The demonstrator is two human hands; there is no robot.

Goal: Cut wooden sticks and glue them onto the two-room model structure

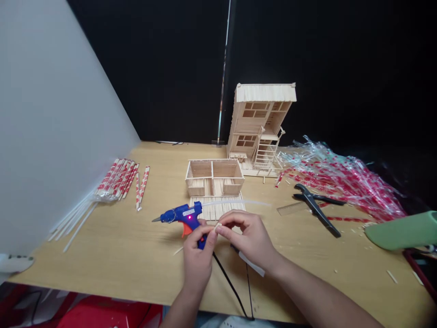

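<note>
A blue hot glue gun (182, 214) with an orange trigger and a lit red light points left, its handle in the grip of my left hand (200, 262). The thumb and forefinger of that hand also close on a small pale wooden piece (217, 225). My right hand (251, 237) pinches the same piece from the other side; fingers hide most of it. Just beyond the gun is a small roofless stick-built room model (215, 178) with two compartments. A flat floor of sticks (218, 210) extends in front of it, partly behind the gun and its glue stick.
At the back stands a two-storey stick house (259, 123) with a ladder. Red-printed wrappers (348, 177), black cutters (317, 209), a ruler (290, 208) and a green container (403, 231) lie to the right. Wrapped sticks (118, 180) and white glue sticks (73, 218) lie left. A black cord (230, 284) crosses the table edge.
</note>
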